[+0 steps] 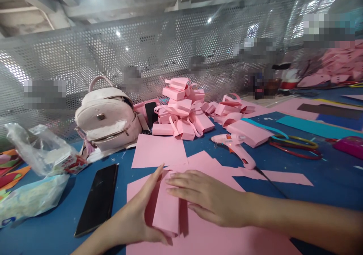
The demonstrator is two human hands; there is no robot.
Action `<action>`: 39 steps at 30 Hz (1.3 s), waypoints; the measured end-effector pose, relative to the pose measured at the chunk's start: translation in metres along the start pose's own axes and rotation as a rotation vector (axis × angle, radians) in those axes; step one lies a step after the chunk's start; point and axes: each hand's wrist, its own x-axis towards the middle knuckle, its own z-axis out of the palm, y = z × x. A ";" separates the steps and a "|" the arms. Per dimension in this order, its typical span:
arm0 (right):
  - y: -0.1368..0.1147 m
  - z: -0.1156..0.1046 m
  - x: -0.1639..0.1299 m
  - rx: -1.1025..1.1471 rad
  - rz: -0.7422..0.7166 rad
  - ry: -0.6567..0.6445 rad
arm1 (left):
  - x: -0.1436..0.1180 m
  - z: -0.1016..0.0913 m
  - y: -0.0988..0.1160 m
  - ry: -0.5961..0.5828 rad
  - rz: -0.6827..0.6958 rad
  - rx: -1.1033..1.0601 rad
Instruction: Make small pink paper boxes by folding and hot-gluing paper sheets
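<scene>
Items listed left to right, placed relative to the folded pink paper piece (166,209) at the near edge of the blue worktop (326,172).

- Clear crumpled plastic bags (36,172): far left of the fold, holding packets.
- Black flat smartphone (98,198): just left of the fold, lying face up.
- Pale pink leather backpack (107,115): behind and left of the fold, against the perforated metal screen (170,47).
- Left hand (138,217): fingers closed around the fold's left edge, thumb at its lower corner, lifting the flap.
- Folded pink paper piece: resting on a larger flat pink paper sheet (227,236), partly raised.
- Right hand (210,200): fingers together and flat, pressing the paper just right of the fold; grips nothing.
- Heap of finished pink paper boxes with looped handles (184,111): behind the fold.
- Pink-and-white hot glue gun (236,149): behind and right of the fold, cable trailing.
- Coloured rings (295,145): far right.

Handling note: the crease would likely come out cleaner if the flat hand pins the sheet while the other aligns edges before pressing down.
</scene>
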 end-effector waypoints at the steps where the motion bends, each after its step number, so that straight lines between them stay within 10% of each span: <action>1: 0.000 0.000 0.000 -0.001 -0.002 0.006 | 0.000 0.000 0.000 0.001 -0.004 0.010; 12: 0.005 0.004 -0.004 0.000 0.030 0.094 | 0.000 0.000 -0.008 0.008 -0.005 0.073; 25: 0.008 0.007 -0.007 0.060 0.107 0.210 | -0.004 0.018 0.012 0.093 0.315 0.503; 31: 0.010 0.007 -0.006 0.236 0.259 0.275 | -0.002 -0.010 0.026 -0.122 0.377 0.499; 39: 0.012 0.002 -0.006 0.414 0.324 0.314 | -0.003 -0.021 0.013 0.054 0.260 0.522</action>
